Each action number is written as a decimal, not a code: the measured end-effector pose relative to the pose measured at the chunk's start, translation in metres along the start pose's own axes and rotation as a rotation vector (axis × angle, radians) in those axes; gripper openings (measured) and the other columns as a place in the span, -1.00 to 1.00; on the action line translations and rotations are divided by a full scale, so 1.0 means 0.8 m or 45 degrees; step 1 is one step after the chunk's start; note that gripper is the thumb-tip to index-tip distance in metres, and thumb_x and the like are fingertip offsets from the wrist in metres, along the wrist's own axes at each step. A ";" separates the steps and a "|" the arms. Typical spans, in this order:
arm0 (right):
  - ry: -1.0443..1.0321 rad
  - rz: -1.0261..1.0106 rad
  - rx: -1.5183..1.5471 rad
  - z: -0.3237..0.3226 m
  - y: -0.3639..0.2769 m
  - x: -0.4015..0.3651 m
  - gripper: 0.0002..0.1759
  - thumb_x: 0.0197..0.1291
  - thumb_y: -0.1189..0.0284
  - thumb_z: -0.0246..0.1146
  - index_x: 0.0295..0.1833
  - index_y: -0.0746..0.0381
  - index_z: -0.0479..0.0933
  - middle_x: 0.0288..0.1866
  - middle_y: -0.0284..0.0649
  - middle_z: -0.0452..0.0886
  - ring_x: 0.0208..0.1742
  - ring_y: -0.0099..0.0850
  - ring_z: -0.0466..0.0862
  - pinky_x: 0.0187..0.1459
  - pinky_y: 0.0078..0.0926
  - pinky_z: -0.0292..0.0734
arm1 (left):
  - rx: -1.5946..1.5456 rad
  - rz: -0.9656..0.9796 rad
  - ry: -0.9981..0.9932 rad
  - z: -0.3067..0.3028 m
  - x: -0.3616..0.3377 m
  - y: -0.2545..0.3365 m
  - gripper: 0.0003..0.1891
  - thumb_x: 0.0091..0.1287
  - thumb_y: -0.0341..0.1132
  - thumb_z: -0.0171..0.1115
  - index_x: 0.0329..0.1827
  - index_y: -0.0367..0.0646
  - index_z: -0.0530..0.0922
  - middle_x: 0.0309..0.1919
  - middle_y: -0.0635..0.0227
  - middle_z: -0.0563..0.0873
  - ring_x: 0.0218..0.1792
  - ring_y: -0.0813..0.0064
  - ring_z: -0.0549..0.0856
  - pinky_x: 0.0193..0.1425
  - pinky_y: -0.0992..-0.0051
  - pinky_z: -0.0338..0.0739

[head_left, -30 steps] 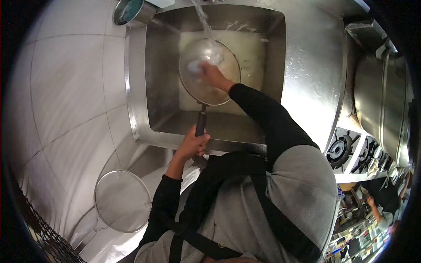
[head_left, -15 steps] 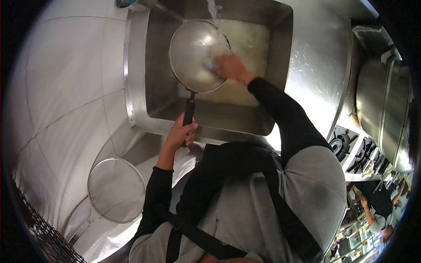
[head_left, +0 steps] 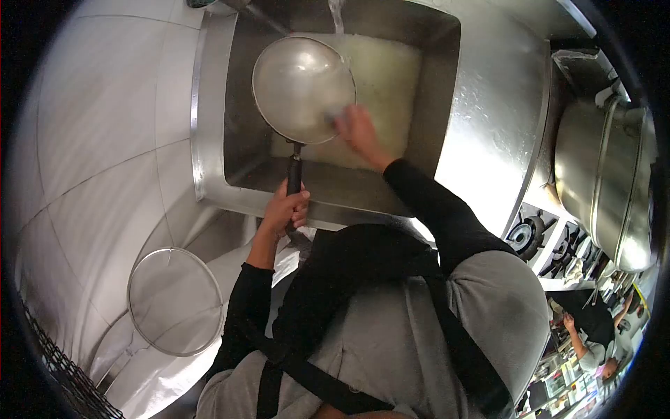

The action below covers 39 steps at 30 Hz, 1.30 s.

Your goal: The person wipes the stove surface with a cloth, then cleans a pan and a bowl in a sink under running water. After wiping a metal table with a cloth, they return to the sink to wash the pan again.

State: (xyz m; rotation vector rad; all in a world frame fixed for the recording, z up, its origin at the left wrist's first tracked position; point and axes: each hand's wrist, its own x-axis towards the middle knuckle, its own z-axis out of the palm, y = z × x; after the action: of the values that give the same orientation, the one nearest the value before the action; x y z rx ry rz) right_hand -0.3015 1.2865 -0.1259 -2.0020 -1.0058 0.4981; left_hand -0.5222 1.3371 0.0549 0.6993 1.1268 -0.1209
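Note:
A round metal pan (head_left: 300, 87) with a black handle is held over the sink (head_left: 328, 190), which has cloudy water in its bottom. My left hand (head_left: 286, 208) is closed around the black handle near the sink's front rim. At the pan's lower right edge is my right hand (head_left: 358, 131), blurred by motion, with its fingers closed on a small greyish thing that I cannot make out. A stream of water (head_left: 337, 15) falls beside the pan's upper right edge.
A round mesh strainer (head_left: 174, 302) lies at the lower left, beside the tiled wall (head_left: 105, 105). Right of the sink is a metal counter (head_left: 492, 112). Large metal pots (head_left: 604, 181) and burners (head_left: 523, 234) are at the right. Another person (head_left: 593, 318) is at the lower right.
The pan has shifted slightly left in view along with the surroundings. My right hand has moved from over the pan's surface down to its lower right edge.

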 end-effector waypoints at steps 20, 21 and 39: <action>-0.196 -0.119 -0.765 -0.049 0.047 0.109 -0.64 0.20 0.21 0.21 -0.03 0.24 0.57 -0.20 -0.05 0.69 -0.19 -0.05 0.70 -0.10 -0.09 0.58 | 0.040 -0.156 -0.224 -0.003 -0.014 -0.019 -0.69 0.26 -0.43 0.27 -0.12 -0.01 0.27 -0.64 0.52 0.32 -0.76 0.68 0.30 -0.75 0.54 0.22; -0.051 -0.122 -0.669 -0.023 0.071 0.149 -0.66 0.15 0.25 0.23 -0.05 0.24 0.56 -0.19 -0.05 0.70 -0.20 -0.08 0.70 -0.14 -0.10 0.58 | 0.078 -0.210 -0.259 0.006 -0.012 -0.011 -0.69 0.26 -0.42 0.28 -0.12 -0.01 0.27 -0.64 0.53 0.32 -0.76 0.69 0.30 -0.75 0.54 0.21; -0.271 -1.664 -0.519 -0.115 -0.145 0.115 -0.54 0.03 0.37 0.32 0.13 -0.08 0.58 -0.23 -0.26 0.56 -0.08 -0.25 0.57 0.00 -0.19 0.40 | 1.218 0.104 -0.054 0.010 0.005 0.079 -0.82 0.22 -0.37 0.20 -0.41 -0.16 0.34 -0.72 0.46 0.40 -0.76 0.61 0.42 -0.72 0.49 0.31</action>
State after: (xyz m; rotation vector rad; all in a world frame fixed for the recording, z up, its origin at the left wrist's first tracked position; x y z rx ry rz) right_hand -0.2417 1.3542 0.0230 -1.1702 -2.3570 -0.2515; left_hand -0.4870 1.3829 0.0821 1.5760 0.9633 -0.6263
